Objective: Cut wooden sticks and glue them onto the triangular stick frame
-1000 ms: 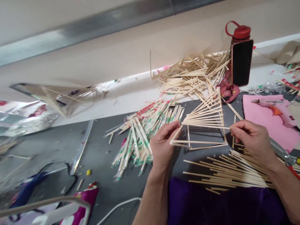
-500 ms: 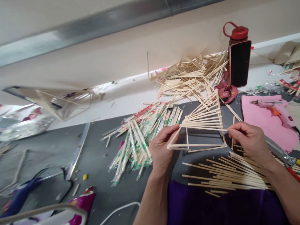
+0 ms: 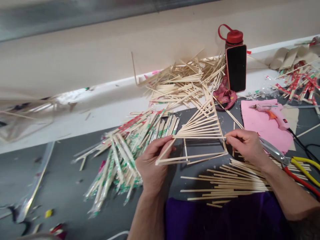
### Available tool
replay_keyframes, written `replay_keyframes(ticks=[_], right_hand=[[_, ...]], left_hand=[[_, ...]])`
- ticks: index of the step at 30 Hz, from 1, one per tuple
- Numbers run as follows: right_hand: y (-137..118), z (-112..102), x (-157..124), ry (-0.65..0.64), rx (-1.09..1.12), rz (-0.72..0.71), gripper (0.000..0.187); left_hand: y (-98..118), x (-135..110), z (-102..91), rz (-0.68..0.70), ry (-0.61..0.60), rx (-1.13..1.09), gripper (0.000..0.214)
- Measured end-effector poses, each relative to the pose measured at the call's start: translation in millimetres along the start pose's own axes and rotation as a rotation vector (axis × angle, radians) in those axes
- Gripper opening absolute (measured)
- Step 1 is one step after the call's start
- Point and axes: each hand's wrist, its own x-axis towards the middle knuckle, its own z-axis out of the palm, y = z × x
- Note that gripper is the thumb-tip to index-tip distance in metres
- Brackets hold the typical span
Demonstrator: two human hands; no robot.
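A frame built of thin wooden chopsticks [image 3: 200, 130], with a fan of sticks across its upper side, is held up over the grey table. My left hand [image 3: 153, 163] is closed on the frame's left side, thumb and fingers near the upper left corner. At the right, my right hand [image 3: 246, 146] pinches the end of the lowest stick in the fan, a chopstick [image 3: 197, 137] that spans to my left fingertips. Loose chopsticks [image 3: 225, 186] lie spread below the frame, close to my lap.
Plastic-wrapped chopsticks [image 3: 120, 160] lie left of my hands. A big heap of bare sticks [image 3: 185, 76] rests by the wall. To the right are a phone [image 3: 235, 68] against a red-capped bottle [image 3: 234, 36], a glue gun [image 3: 271, 111] on pink cloth [image 3: 257, 133], and pliers [image 3: 282, 156].
My view has swung right, so everything sits further left and the pliers' yellow and red handles show. Both hands keep the same hold on the frame and stick.
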Motion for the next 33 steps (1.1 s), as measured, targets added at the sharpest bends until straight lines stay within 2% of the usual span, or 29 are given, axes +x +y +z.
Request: replay_keyframes(ticks=[7, 12, 14, 16, 18, 23, 26, 28, 29, 31, 33], right_hand=[[2, 1, 1, 0.008, 0.016, -0.014, 0.014], [-6, -4, 0, 0.056, 0.026, -0.046, 0.012], [-10, -8, 1, 0.107, 0.089, -0.01, 0.01], [-12, -13, 3, 0.16, 0.189, 0.05, 0.008], [-14, -17, 5, 0.181, 0.275, 0.114, 0.012], [-18, -26, 5, 0.078, 0.404, 0.144, 0.019], [-19, -29, 4, -0.005, 0.438, 0.097, 0.019], [-20, -32, 3, -0.055, 0.443, 0.052, 0.021], [-20, -33, 3, -0.08, 0.447, 0.033, 0.022], [-20, -35, 3, -0.123, 0.452, 0.015, 0.021], [-21, -36, 3, -0.155, 0.453, 0.017, 0.019]], left_hand=[[3, -2, 3.3, -0.036, 0.037, 0.004, 0.019], [-2, 0, 3.4, 0.033, 0.02, 0.039, 0.018], [-7, 1, 4.2, 0.053, 0.018, -0.038, 0.02], [-12, 3, 5.0, 0.062, 0.064, -0.199, 0.028], [-12, 5, 4.7, 0.05, 0.059, -0.24, 0.027], [3, 8, -8.5, 0.098, 0.037, -0.195, 0.017], [13, 0, -26.9, 0.082, -0.047, -0.093, 0.014], [16, -14, -40.2, 0.058, -0.149, 0.044, 0.014], [17, -23, -46.0, 0.08, -0.145, 0.099, 0.013], [18, -45, -53.9, 0.159, -0.224, 0.22, 0.012], [17, -70, -55.6, 0.289, -0.406, 0.336, 0.012]])
